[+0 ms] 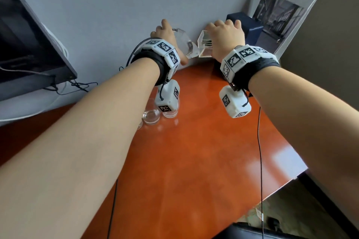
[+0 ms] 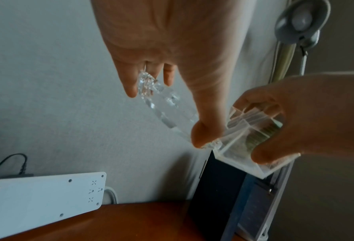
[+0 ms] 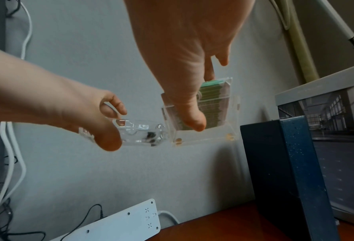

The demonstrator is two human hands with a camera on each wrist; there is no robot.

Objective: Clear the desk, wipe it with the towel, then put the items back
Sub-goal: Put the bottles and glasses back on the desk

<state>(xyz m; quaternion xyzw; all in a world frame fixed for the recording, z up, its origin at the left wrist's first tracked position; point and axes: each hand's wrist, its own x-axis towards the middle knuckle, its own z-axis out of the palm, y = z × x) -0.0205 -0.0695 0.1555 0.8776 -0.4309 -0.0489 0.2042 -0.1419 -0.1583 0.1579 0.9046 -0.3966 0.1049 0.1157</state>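
- Holding one clear piece each, both hands are raised above the back of the tabletop (image 1: 194, 141), close to the grey wall.
- Left hand (image 1: 165, 34) has its thumb and fingers pinched round a faceted clear glass piece (image 2: 167, 110), tilted and lifted off the surface.
- Right hand (image 1: 226, 38) grips a clear acrylic box (image 3: 202, 128) from above, thumb on its front face and fingers behind; inside stands a stack of greenish cards (image 3: 213, 104).
- Glass piece and box hang side by side, nearly touching at their near corners, both clear of the wood.
- Below the left wrist, two small clear glass cups (image 1: 151, 116) sit on the tabletop.
- At the back right corner, a dark blue box (image 1: 246, 23) stands upright against the wall, with a framed photo (image 1: 279, 15) leaning just beside it.
- A white power strip (image 3: 118, 221) lies by the wall at the tabletop's back edge.
- No towel shows in any view.
- My reading: either clearing is under way or items are being returned; the pictures cannot settle which, and cups, blue box and photo sit on the wood either way.
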